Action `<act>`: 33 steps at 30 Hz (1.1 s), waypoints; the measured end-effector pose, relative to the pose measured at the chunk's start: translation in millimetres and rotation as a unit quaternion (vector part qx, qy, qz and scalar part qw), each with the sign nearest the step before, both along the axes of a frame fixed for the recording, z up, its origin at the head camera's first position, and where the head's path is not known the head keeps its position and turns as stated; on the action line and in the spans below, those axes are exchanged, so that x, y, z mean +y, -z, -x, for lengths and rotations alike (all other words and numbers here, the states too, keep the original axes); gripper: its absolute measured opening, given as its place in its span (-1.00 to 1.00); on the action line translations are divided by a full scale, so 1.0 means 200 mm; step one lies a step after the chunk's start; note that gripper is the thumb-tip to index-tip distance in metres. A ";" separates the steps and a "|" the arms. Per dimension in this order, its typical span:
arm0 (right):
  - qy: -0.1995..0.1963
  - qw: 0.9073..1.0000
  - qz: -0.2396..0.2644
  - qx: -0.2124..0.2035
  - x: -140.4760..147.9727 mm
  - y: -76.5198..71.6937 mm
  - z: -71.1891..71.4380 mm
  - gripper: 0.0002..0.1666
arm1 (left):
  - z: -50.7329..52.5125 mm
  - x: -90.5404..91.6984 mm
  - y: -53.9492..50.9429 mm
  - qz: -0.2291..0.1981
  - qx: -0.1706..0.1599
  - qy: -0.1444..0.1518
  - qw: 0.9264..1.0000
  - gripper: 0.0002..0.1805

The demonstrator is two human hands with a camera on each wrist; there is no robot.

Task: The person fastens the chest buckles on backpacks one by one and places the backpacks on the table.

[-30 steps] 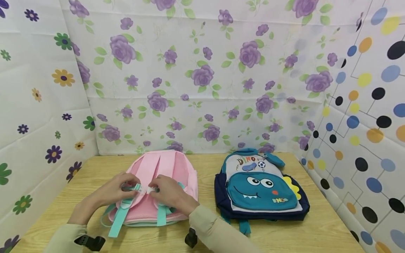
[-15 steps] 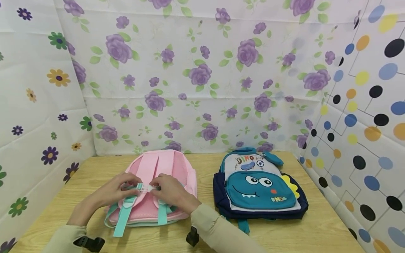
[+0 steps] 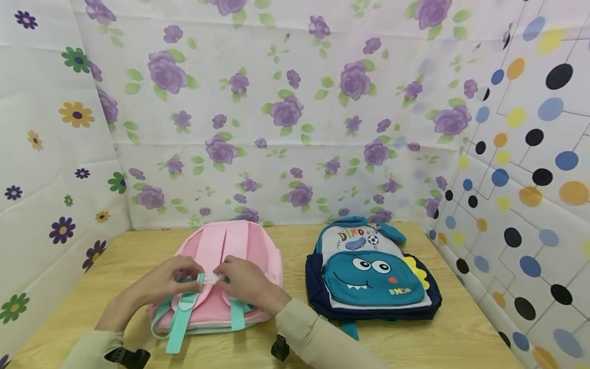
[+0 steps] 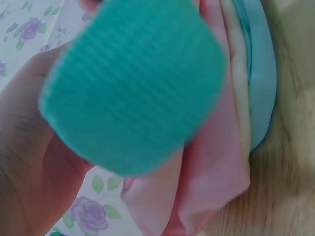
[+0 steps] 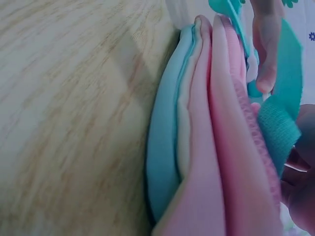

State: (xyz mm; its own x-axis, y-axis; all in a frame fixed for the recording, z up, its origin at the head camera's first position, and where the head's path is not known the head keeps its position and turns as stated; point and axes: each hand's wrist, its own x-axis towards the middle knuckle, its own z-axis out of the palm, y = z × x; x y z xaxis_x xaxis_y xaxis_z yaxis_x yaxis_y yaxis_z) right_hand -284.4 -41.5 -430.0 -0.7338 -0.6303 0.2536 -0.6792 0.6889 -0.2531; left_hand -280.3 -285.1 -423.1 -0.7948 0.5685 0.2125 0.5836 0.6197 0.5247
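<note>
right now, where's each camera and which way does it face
Head: on head, facing forward and down at pink backpack and dinosaur backpack; left hand, right hand, sleeves show.
Left wrist: on it, facing a blurred turquoise strap; left hand shows.
Right wrist: on it, facing along pink backpack's side; fingers show.
Wrist views share pink backpack and wooden table.

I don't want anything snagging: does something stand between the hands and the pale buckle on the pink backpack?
Nothing visible does. The left hand and right hand pinch the pale buckle from either side, over the pink backpack. The loose teal strap hangs below it, and the dinosaur backpack lies apart.
</note>
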 end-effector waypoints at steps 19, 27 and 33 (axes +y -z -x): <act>-0.016 1.000 0.006 -0.014 0.00 -0.03 0.00 -0.67 | 0.02 0.06 0.00 -0.001 0.023 0.002 1.000 -0.78; -0.007 0.999 -0.004 -0.035 0.01 -0.03 0.00 -0.66 | 0.01 0.09 0.00 0.016 0.009 -0.007 1.000 -0.77; -0.008 0.999 0.012 -0.051 0.05 -0.06 0.00 -0.65 | 0.00 0.10 0.00 0.017 0.004 -0.013 1.000 -0.61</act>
State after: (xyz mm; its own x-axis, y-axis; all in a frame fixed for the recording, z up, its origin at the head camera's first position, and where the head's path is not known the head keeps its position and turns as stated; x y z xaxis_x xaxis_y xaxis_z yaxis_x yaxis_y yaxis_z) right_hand -284.8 -30.6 -417.3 -0.7463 -0.6371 0.1927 -0.6599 0.6707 -0.3387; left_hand -281.3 -265.2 -422.6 -0.8077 0.5546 0.2002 0.5712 0.6518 0.4989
